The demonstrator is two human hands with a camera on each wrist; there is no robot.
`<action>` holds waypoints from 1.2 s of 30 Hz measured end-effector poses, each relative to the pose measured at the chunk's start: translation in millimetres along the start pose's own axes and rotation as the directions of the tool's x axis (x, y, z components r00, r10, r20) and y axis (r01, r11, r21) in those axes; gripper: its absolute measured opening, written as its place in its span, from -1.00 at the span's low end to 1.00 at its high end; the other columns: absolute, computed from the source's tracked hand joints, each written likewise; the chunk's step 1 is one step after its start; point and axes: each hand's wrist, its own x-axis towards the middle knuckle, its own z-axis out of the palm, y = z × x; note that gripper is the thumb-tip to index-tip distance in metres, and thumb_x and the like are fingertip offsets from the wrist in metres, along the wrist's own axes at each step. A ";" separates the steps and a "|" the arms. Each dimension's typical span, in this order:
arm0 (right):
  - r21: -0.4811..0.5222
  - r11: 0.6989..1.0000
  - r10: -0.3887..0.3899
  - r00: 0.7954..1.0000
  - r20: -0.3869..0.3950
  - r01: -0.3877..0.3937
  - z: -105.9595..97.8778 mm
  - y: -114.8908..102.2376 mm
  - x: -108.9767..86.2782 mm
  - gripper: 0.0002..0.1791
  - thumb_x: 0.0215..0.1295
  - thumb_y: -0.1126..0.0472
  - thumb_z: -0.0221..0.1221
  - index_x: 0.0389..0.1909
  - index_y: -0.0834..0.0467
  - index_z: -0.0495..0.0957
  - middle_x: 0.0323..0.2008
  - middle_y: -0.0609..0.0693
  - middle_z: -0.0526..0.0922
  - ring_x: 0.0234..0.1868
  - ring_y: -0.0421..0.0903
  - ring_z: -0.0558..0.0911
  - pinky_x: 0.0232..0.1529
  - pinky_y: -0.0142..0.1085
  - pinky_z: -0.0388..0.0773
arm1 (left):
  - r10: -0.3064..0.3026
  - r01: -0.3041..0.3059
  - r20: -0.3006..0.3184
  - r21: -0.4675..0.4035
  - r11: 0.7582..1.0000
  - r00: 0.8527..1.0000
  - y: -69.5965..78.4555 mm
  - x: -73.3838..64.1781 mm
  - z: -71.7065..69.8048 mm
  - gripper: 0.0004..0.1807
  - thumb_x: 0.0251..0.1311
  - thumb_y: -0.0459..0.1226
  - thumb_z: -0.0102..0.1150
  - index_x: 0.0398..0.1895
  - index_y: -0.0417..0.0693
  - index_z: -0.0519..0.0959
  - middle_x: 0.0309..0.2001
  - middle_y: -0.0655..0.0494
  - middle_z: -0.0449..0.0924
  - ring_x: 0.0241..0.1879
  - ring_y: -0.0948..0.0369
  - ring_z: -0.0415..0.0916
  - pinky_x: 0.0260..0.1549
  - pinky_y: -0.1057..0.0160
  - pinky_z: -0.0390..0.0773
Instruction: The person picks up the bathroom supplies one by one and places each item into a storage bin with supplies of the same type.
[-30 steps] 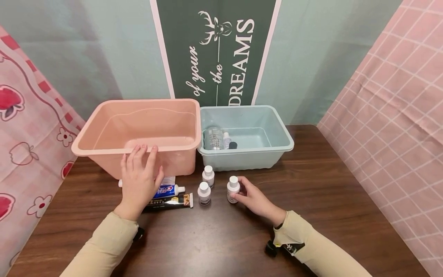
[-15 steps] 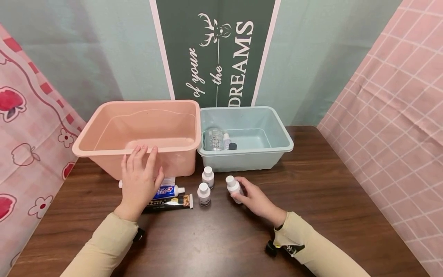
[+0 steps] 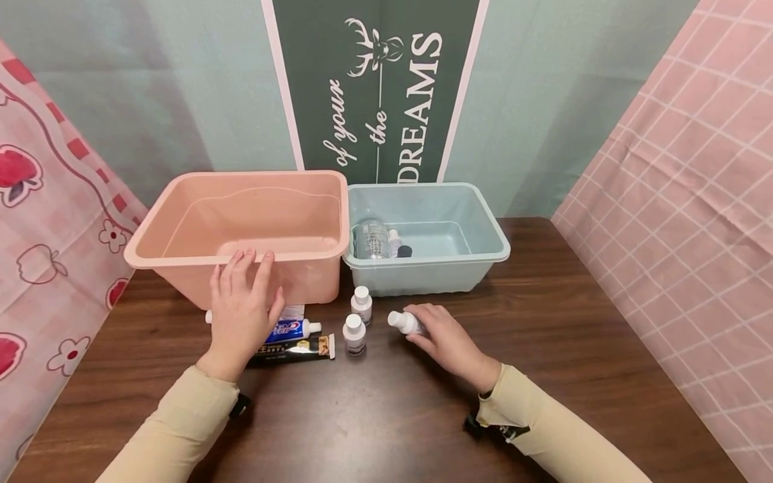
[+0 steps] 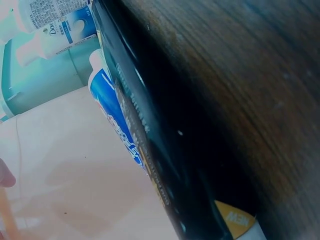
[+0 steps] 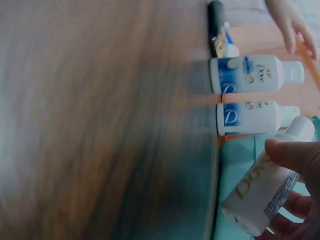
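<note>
My right hand (image 3: 448, 343) grips a small white Dove bottle (image 5: 262, 185) between thumb and fingers. The bottle is tilted over, its white cap pointing left in the head view, and its base is close over the tabletop. Two similar white bottles, one (image 3: 354, 337) nearer me and another (image 3: 361, 307) behind it, stand upright to its left. My left hand (image 3: 240, 312) rests against the front of the pink bin (image 3: 302, 285), straight fingertips at the rim. Below that hand lie a blue toothpaste tube (image 3: 288, 330) and a black toothpaste tube (image 3: 302, 349), both partly hidden by it.
A light blue bin (image 3: 429, 276) stands right beside the pink one, holding a clear bottle (image 3: 371, 240) and a few small bottles. Behind both bins hangs a green curtain (image 3: 519, 100). Pink cloths (image 3: 682, 201) border the dark wooden table (image 3: 543, 322) at the sides.
The bottle in my right hand has gone from upright to strongly tilted, its cap swinging left. My left hand stays at the pink bin's rim.
</note>
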 end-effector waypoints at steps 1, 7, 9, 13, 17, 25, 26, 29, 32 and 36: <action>-0.037 0.999 -0.018 1.000 -0.007 0.018 -0.6 0.1 0.4 -0.53 0.09 0.21 0.31 0.05 0.19 0.47 -0.06 0.05 0.56 -0.07 0.01 0.48 -0.05 -0.11 0.42 | 0.001 -0.001 0.001 0.000 1.000 1.000 -0.3 0.3 -0.1 -0.40 0.04 -0.15 -0.01 0.21 -0.18 0.36 0.13 -0.36 0.28 0.22 -0.20 0.16 0.18 -0.25 0.02; -0.194 0.978 -0.074 0.997 -0.002 0.072 -5.7 -0.2 4.5 -0.53 0.06 0.20 0.33 0.03 0.15 0.49 -0.09 0.06 0.55 -0.08 0.05 0.49 -0.09 -0.11 0.46 | 0.010 -0.010 -0.001 0.006 1.000 1.000 -2.3 2.7 0.5 -0.40 0.04 -0.16 0.01 0.21 -0.19 0.36 0.13 -0.37 0.28 0.21 -0.22 0.17 0.19 -0.24 0.03; -0.248 0.965 -0.085 0.996 0.009 0.085 -7.0 -0.7 5.7 -0.52 0.04 0.21 0.34 0.03 0.14 0.50 -0.10 0.05 0.56 -0.09 0.05 0.49 -0.10 -0.12 0.47 | 0.010 -0.010 0.000 0.008 1.000 1.000 -2.6 3.6 0.9 -0.39 0.02 -0.17 0.04 0.21 -0.19 0.36 0.13 -0.37 0.28 0.22 -0.22 0.17 0.19 -0.23 0.03; -0.359 0.926 -0.116 0.993 0.026 0.118 -8.4 -2.3 6.4 -0.54 0.02 0.22 0.36 0.00 0.14 0.53 -0.12 0.04 0.57 -0.10 0.02 0.50 -0.08 -0.16 0.48 | 0.005 -0.005 0.003 0.011 1.000 1.000 -2.3 4.1 1.5 -0.38 0.00 -0.19 0.06 0.21 -0.18 0.36 0.14 -0.37 0.27 0.22 -0.21 0.16 0.19 -0.23 0.04; -0.419 0.895 -0.157 0.987 0.029 0.154 -8.6 -3.7 5.8 -0.58 0.03 0.25 0.35 -0.03 0.14 0.55 -0.14 0.03 0.57 -0.11 0.01 0.51 -0.06 -0.18 0.48 | -0.001 0.001 0.012 0.016 1.000 1.000 -1.4 2.5 1.7 -0.38 0.01 -0.18 0.05 0.22 -0.18 0.35 0.14 -0.37 0.27 0.23 -0.21 0.16 0.16 -0.25 0.07; -0.470 0.864 -0.185 0.982 0.035 0.180 -8.0 -4.9 6.1 -0.64 0.08 0.24 0.31 -0.05 0.13 0.56 -0.15 0.04 0.58 -0.13 0.02 0.50 -0.05 -0.17 0.48 | -0.006 0.005 0.018 0.015 1.000 1.000 -0.4 0.4 1.0 -0.38 0.00 -0.19 0.06 0.22 -0.19 0.35 0.15 -0.37 0.27 0.26 -0.19 0.13 0.16 -0.25 0.07; -0.470 0.864 -0.185 0.982 0.034 0.179 -8.2 -5.0 5.8 -0.64 0.08 0.24 0.31 -0.05 0.13 0.57 -0.16 0.04 0.58 -0.13 0.02 0.50 -0.06 -0.17 0.48 | -0.005 0.005 0.020 0.016 1.000 1.000 -0.3 0.3 0.8 -0.38 0.01 -0.18 0.05 0.22 -0.19 0.35 0.15 -0.37 0.26 0.26 -0.19 0.13 0.16 -0.25 0.07; -0.464 0.868 -0.182 0.983 0.031 0.176 -8.6 -4.4 4.6 -0.64 0.07 0.24 0.32 -0.06 0.13 0.57 -0.15 0.04 0.58 -0.13 0.02 0.50 -0.06 -0.16 0.49 | -0.006 0.005 0.027 0.014 1.000 1.000 0.1 0.1 -0.4 -0.38 0.02 -0.18 0.04 0.22 -0.18 0.34 0.16 -0.37 0.26 0.27 -0.18 0.12 0.17 -0.25 0.05; -0.459 0.871 -0.180 0.983 0.028 0.172 -9.1 -3.4 3.2 -0.63 0.06 0.25 0.33 -0.06 0.12 0.57 -0.15 0.04 0.58 -0.13 0.03 0.51 -0.08 -0.15 0.49 | -0.007 0.007 0.035 0.016 1.000 0.999 0.7 -0.3 -1.5 -0.37 0.02 -0.17 0.04 0.23 -0.19 0.34 0.16 -0.36 0.25 0.27 -0.18 0.11 0.18 -0.25 0.03; -0.455 0.874 -0.179 0.984 0.024 0.170 -9.8 -2.0 1.9 -0.62 0.05 0.25 0.33 -0.06 0.12 0.57 -0.15 0.04 0.58 -0.13 0.02 0.50 -0.09 -0.15 0.49 | -0.008 0.007 0.032 0.021 1.000 0.999 1.5 -0.8 -1.7 -0.36 0.00 -0.18 0.07 0.23 -0.18 0.34 0.16 -0.36 0.25 0.26 -0.19 0.12 0.18 -0.25 0.03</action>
